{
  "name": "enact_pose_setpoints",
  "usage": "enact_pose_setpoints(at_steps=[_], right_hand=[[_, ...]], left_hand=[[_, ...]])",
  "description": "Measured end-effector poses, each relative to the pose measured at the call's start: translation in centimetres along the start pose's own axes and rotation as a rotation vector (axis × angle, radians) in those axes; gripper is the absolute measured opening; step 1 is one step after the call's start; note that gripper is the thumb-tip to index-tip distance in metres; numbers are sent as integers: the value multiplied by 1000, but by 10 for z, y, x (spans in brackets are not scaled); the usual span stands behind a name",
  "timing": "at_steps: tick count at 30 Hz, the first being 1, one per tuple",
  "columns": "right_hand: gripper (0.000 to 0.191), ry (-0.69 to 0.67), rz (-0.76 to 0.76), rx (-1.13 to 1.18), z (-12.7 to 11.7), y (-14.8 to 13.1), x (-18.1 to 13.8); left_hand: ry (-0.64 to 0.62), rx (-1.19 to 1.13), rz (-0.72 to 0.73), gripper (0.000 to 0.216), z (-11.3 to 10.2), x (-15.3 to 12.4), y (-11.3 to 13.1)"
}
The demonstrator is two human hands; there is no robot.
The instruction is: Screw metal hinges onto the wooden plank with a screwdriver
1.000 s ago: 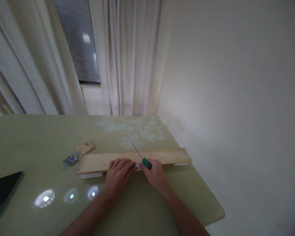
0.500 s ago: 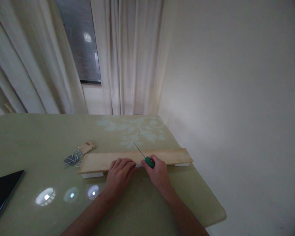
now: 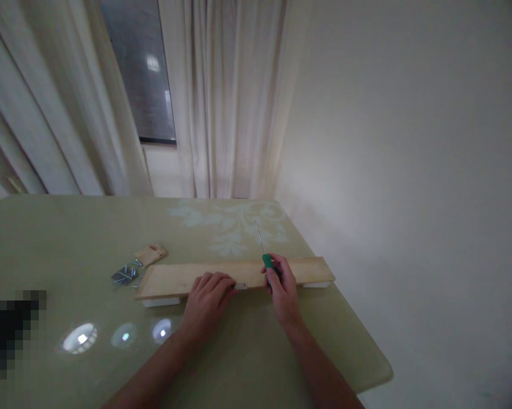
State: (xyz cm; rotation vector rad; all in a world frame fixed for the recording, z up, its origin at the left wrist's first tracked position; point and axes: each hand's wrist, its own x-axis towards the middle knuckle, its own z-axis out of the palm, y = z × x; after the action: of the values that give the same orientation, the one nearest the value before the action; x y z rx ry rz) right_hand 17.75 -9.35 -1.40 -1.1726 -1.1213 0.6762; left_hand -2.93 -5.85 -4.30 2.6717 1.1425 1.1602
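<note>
A long pale wooden plank [image 3: 170, 279] lies across the green table [image 3: 247, 352] on white supports. My left hand [image 3: 207, 301] rests on the plank's near edge, fingers curled and pinched by a small metal piece [image 3: 241, 286]. My right hand [image 3: 283, 287] is closed round a green-handled screwdriver [image 3: 267, 262], whose thin shaft points up and away from me over the plank.
Several loose screws [image 3: 123, 276] and a small wooden piece [image 3: 150, 254] lie left of the plank. A dark flat object [image 3: 8, 332] sits at the table's left edge. Curtains [image 3: 221, 96] and a window [image 3: 140, 68] stand behind; the table's right edge drops off near the wall.
My right hand has moved right and lifted the screwdriver, swinging its shaft more upright. The small metal piece at the plank's edge is now uncovered. My left hand has stayed put.
</note>
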Motion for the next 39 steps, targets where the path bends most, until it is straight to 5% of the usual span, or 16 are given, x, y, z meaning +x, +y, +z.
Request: enact_pose_setpoints(at_steps=[7,16,39], right_hand=[[28,79,14,266,-2,-2,5],[44,168,11,338,-9,0,7],[42,303,192,523,-18,2,19]], left_hand=[[10,-8,-1,15,1,-1,0],[11,-8,2,19,2,-2,-1],[21,14,-1,19,4,-3,0]])
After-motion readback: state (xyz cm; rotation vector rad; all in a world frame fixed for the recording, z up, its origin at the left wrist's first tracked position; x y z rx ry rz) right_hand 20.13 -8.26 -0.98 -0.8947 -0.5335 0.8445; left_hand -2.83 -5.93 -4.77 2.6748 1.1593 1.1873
